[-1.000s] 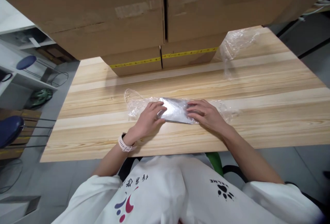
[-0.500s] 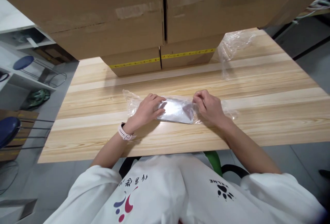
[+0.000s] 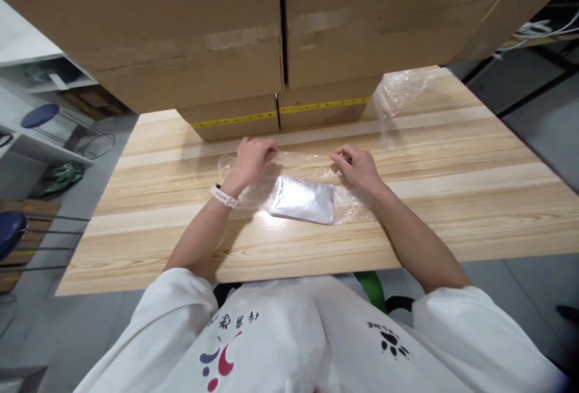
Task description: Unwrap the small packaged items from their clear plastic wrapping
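Observation:
A flat silver packet (image 3: 303,200) lies on the wooden table in front of me, on clear plastic film (image 3: 355,205) that spreads out to both sides of it. Beyond the packet, my left hand (image 3: 254,160) pinches the film's far edge at its left. My right hand (image 3: 356,167) grips the same edge farther right, fingers curled in. Between the two hands the film stretches as a thin transparent strip. Neither hand touches the packet. A pale watch band circles my left wrist.
Large cardboard boxes (image 3: 190,37) are stacked at the table's (image 3: 474,200) far side, the lower ones banded with yellow tape. Crumpled clear film (image 3: 393,94) lies by their right end. Blue stools (image 3: 40,116) and shelves stand on the left.
My left hand has left the packet and moved away from me to the film's far edge. My right hand has shifted slightly away and left. The film's edge is now drawn beyond the packet.

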`<control>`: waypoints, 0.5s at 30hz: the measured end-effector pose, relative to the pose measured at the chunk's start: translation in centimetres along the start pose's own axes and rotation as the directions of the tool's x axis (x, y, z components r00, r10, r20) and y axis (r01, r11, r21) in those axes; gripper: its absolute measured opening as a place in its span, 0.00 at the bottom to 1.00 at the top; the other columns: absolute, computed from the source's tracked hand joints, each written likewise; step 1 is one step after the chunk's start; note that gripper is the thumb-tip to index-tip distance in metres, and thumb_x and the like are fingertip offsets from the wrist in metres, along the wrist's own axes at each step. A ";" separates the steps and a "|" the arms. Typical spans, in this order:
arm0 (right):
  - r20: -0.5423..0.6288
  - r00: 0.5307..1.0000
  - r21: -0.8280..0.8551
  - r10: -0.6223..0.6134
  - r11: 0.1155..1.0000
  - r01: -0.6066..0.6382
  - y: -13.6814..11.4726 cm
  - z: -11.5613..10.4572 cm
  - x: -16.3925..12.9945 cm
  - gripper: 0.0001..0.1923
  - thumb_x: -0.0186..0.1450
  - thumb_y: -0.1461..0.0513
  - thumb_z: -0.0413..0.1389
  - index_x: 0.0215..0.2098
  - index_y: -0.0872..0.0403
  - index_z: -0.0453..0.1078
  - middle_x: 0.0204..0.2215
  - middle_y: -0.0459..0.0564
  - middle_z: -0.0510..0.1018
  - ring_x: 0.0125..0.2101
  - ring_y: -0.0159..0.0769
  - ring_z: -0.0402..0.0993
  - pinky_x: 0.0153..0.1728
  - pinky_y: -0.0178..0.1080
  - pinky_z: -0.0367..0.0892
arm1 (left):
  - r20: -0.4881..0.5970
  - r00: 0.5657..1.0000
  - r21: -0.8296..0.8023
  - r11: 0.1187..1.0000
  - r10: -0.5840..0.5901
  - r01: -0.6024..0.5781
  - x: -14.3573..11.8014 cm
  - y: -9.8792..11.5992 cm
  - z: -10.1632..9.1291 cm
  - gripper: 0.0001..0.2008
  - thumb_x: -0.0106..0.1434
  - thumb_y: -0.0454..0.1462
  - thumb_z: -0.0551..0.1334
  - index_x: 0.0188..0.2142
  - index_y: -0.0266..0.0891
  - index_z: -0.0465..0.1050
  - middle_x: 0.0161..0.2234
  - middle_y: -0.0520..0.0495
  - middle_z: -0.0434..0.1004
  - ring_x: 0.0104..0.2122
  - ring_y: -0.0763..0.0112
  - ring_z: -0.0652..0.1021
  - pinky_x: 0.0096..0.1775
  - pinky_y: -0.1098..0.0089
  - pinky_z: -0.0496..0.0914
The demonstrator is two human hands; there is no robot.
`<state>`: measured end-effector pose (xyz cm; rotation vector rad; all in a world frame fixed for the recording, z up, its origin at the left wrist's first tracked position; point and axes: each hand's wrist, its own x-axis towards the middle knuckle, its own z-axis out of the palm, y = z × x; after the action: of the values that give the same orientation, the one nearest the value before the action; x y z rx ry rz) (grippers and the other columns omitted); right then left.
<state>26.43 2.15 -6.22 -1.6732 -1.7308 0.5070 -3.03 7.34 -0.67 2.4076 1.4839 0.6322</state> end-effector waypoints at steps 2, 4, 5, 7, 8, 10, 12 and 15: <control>-0.005 1.000 -0.042 0.028 0.999 -0.028 0.5 0.1 0.1 0.12 0.69 0.53 0.55 0.38 0.51 0.76 0.30 0.50 0.82 0.30 0.41 0.75 0.33 0.40 0.61 | -0.122 0.991 -0.018 0.999 -0.047 0.045 1.0 -0.9 -0.5 0.09 0.59 0.26 0.64 0.28 0.41 0.76 0.28 0.47 0.76 0.36 0.58 0.75 0.47 0.58 0.61; -0.016 0.999 -0.107 0.049 0.993 -0.050 0.7 0.1 0.2 0.12 0.69 0.53 0.55 0.39 0.51 0.77 0.31 0.51 0.83 0.32 0.43 0.75 0.34 0.40 0.61 | -0.253 0.965 0.000 0.997 -0.070 0.073 1.4 -1.0 -0.8 0.08 0.62 0.26 0.62 0.30 0.40 0.76 0.30 0.46 0.75 0.39 0.58 0.74 0.49 0.58 0.61; -0.025 0.998 -0.144 0.056 0.988 -0.059 0.8 0.1 0.2 0.13 0.70 0.53 0.55 0.39 0.51 0.78 0.32 0.52 0.83 0.33 0.43 0.76 0.34 0.40 0.61 | -0.299 0.952 0.020 0.997 -0.061 0.070 1.3 -0.7 -0.7 0.08 0.64 0.27 0.61 0.32 0.39 0.76 0.32 0.45 0.75 0.41 0.58 0.74 0.49 0.58 0.61; -0.040 0.997 -0.214 0.063 0.974 -0.070 0.9 0.1 0.2 0.13 0.70 0.54 0.55 0.41 0.51 0.79 0.34 0.52 0.84 0.34 0.45 0.76 0.35 0.40 0.60 | -0.278 0.961 0.039 0.999 0.010 0.001 0.5 0.6 -0.3 0.09 0.68 0.29 0.58 0.36 0.38 0.77 0.35 0.44 0.76 0.42 0.58 0.74 0.48 0.58 0.63; -0.044 0.997 -0.238 0.065 0.968 -0.074 1.0 0.0 0.2 0.13 0.70 0.54 0.55 0.41 0.51 0.79 0.34 0.53 0.85 0.35 0.45 0.76 0.35 0.40 0.60 | -0.205 0.977 0.024 0.998 0.063 -0.059 -0.2 1.6 0.0 0.09 0.70 0.31 0.57 0.38 0.38 0.77 0.36 0.44 0.77 0.42 0.59 0.74 0.47 0.58 0.64; -0.036 0.997 -0.263 0.067 0.962 -0.075 1.1 0.0 0.2 0.13 0.70 0.54 0.55 0.41 0.50 0.80 0.35 0.53 0.85 0.35 0.46 0.76 0.34 0.40 0.59 | 0.046 0.978 -0.065 0.977 0.206 -0.203 -1.5 3.7 0.9 0.08 0.71 0.34 0.58 0.41 0.38 0.77 0.40 0.43 0.79 0.43 0.59 0.75 0.46 0.59 0.66; -0.022 0.997 -0.272 0.071 0.959 -0.075 1.2 0.0 0.3 0.13 0.70 0.54 0.55 0.41 0.50 0.80 0.35 0.53 0.85 0.35 0.45 0.76 0.34 0.40 0.59 | 0.300 0.893 -0.135 0.942 0.335 -0.308 -2.7 5.6 2.0 0.09 0.72 0.39 0.61 0.48 0.39 0.76 0.48 0.41 0.79 0.48 0.56 0.75 0.48 0.59 0.67; -0.004 0.997 -0.284 0.082 0.955 -0.079 1.3 -0.1 0.3 0.12 0.70 0.55 0.55 0.40 0.50 0.80 0.36 0.53 0.85 0.35 0.44 0.76 0.34 0.39 0.59 | 0.490 0.783 -0.117 0.919 0.382 -0.375 -3.4 7.2 3.3 0.22 0.67 0.42 0.68 0.59 0.39 0.71 0.55 0.38 0.76 0.53 0.52 0.73 0.52 0.57 0.67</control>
<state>27.47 2.54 -7.01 -1.9501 -1.8141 0.3109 2.88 1.07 -1.38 2.6046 0.7830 0.0469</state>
